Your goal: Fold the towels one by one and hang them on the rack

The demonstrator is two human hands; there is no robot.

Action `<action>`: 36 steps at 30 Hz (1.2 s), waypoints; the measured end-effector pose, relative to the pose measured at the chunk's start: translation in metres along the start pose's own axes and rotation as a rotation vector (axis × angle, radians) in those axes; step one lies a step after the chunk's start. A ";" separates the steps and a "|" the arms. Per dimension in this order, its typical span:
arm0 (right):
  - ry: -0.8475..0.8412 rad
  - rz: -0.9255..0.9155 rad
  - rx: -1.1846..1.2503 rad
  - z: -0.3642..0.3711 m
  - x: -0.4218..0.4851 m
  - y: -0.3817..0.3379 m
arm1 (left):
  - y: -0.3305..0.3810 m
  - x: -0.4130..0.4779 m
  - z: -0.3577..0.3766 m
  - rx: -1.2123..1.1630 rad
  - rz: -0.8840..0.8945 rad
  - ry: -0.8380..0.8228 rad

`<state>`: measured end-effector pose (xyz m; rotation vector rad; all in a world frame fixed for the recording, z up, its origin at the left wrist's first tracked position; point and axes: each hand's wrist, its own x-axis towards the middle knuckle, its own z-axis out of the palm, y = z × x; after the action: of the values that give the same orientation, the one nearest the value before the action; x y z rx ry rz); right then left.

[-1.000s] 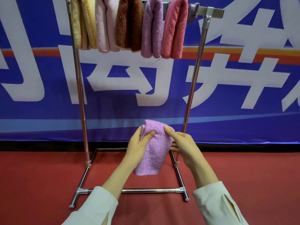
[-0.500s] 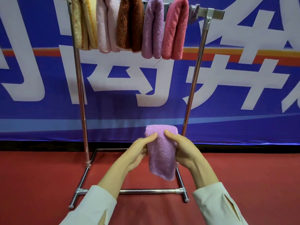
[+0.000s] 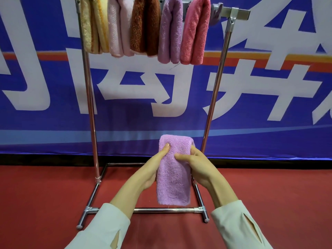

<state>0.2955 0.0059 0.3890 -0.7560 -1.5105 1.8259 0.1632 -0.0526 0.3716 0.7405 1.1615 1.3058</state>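
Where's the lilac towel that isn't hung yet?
Head view, lower centre: lilac towel held folded between left hand and right hand, above the rack's front base bar.

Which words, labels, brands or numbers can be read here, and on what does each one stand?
Blue banner: large white characters, cropped by the frame and partly behind the rack; none reads whole.
Hanging towels, held towel, rack: no label, brand or number visible.

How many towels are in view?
6. Five terry towels hang on steel rail: yellow, pale pink, brown, lilac, rose. Left hand and right hand hold a sixth, lilac. Grey cloth beyond may be another.
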 end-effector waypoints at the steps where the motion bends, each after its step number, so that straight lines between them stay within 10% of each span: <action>1: -0.004 -0.009 0.004 0.000 0.000 0.000 | 0.001 0.000 0.000 -0.062 0.024 0.005; 13: 0.090 0.002 -0.307 -0.010 -0.001 -0.002 | 0.011 0.003 -0.011 -0.219 0.318 0.217; 19: 0.352 -0.204 -0.349 -0.023 -0.001 -0.007 | 0.016 -0.003 -0.020 0.291 0.379 0.278; 29: -0.052 -0.187 -0.472 -0.002 -0.003 0.003 | 0.021 -0.015 -0.014 0.639 0.316 -0.132; 36: -0.136 -0.086 -0.426 -0.023 -0.010 -0.006 | 0.030 -0.016 -0.014 0.631 0.323 -0.114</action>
<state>0.3199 0.0128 0.3914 -0.7567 -2.0247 1.5338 0.1417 -0.0652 0.3980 1.4931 1.4144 1.1315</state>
